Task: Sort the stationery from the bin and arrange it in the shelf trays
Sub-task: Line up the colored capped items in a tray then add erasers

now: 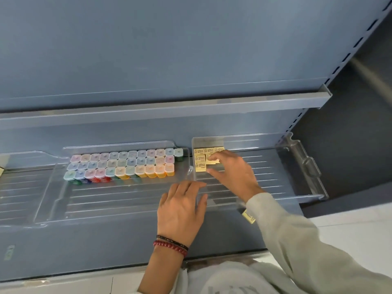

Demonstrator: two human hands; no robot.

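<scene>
Several small yellow erasers [200, 164] lie in rows at the back left corner of the right clear tray [297, 166]. My right hand [233, 175] reaches into that tray, and its fingertips pinch one eraser [212, 161] beside the rows. My left hand [182, 206] rests flat, fingers straight, on the tray's front left wall. The left clear tray [53, 198] holds three rows of several small coloured boxes [123, 164] with translucent lids. The bin is out of sight.
Both trays sit on a grey-blue metal shelf [106, 247] under another shelf's rail [169, 111]. One more yellow eraser [248, 216] lies at the right tray's front, beside my right sleeve. A slotted upright [343, 60] stands at the right.
</scene>
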